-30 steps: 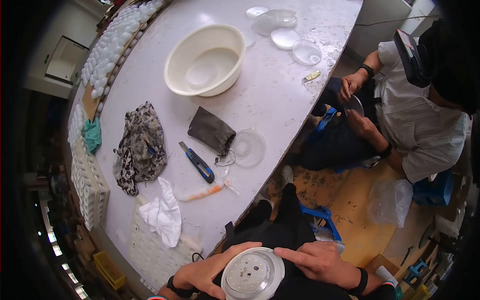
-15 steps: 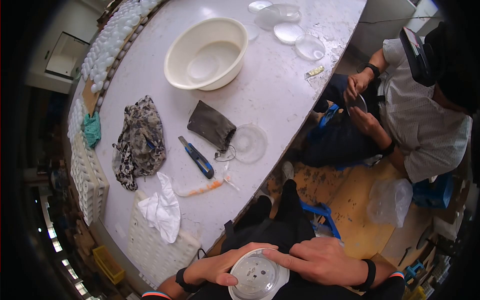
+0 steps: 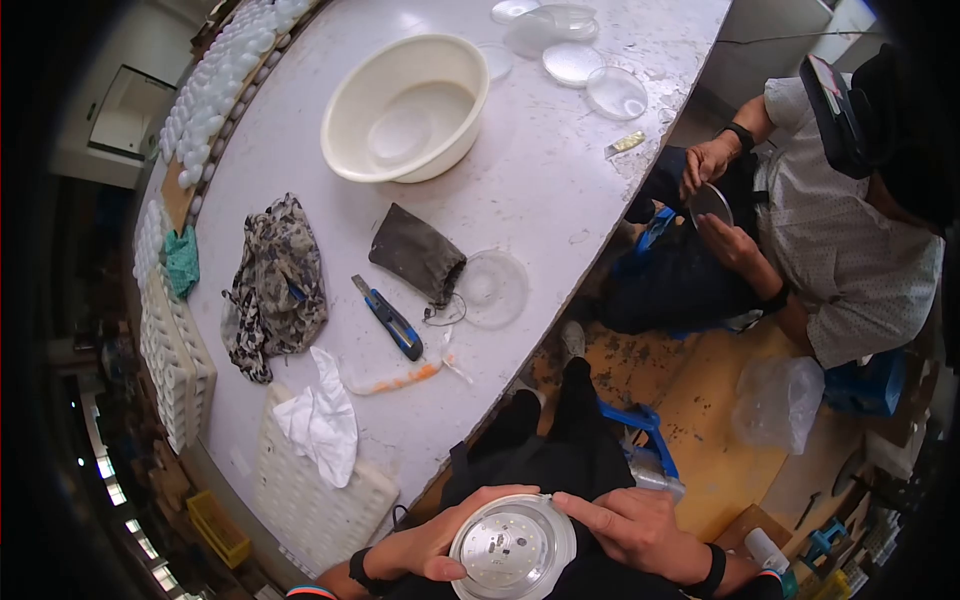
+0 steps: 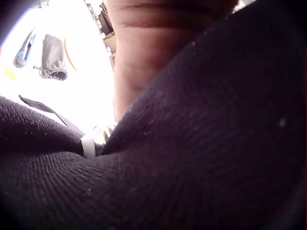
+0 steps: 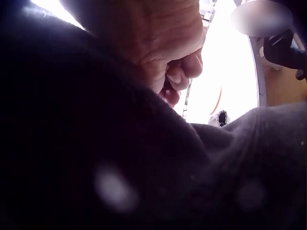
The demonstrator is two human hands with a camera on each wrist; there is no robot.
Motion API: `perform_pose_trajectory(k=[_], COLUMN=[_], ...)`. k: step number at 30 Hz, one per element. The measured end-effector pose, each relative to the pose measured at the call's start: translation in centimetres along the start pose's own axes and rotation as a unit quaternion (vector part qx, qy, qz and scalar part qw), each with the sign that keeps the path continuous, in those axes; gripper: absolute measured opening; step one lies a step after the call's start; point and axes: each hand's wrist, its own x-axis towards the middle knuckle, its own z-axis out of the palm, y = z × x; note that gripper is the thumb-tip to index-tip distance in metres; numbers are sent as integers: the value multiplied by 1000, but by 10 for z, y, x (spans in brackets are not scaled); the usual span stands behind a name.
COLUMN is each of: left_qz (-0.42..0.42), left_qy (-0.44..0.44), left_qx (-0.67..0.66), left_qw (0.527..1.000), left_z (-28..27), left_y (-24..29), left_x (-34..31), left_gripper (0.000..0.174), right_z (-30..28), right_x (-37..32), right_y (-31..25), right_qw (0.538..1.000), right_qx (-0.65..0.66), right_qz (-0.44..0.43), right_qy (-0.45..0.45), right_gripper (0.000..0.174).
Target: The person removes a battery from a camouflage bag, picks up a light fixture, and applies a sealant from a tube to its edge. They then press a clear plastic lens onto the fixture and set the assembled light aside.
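Observation:
In the head view a round LED lamp [image 3: 508, 552] with a clear cover and a white rim is held low over the person's lap. The left hand [image 3: 432, 540] grips it from the left, thumb at the near side and fingers along the far rim. The right hand [image 3: 640, 532] reaches in from the right, its straight index finger right at the upper right of the rim. Its other fingers [image 5: 178, 79] are curled in the right wrist view. Dark cloth fills most of both wrist views and hides the lamp's underside.
On the table [image 3: 540, 190] are a cream basin [image 3: 405, 110], a utility knife [image 3: 388, 318], a grey pouch [image 3: 417, 255], a camouflage cloth [image 3: 275, 285], white tissue [image 3: 320, 420] and clear discs [image 3: 617, 93]. Another person [image 3: 850, 230] sits at the right holding a disc [image 3: 711, 204].
The lamp shifted slightly right, then back left with both hands. The right index finger reached further over the rim half a second ago and is now back at its edge.

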Motion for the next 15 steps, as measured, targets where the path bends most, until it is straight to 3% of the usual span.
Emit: perform_pose_trajectory(k=[15], left_qz=[-54], left_qy=[-3], left_qx=[14], left_qw=[998], left_z=[-2], left_y=[9], left_x=[2], left_gripper=[104], right_z=[9], right_x=[2], right_y=[-5], right_qw=[999], right_qx=[1], right_qz=[-3], right_qy=[33], right_gripper=[55])
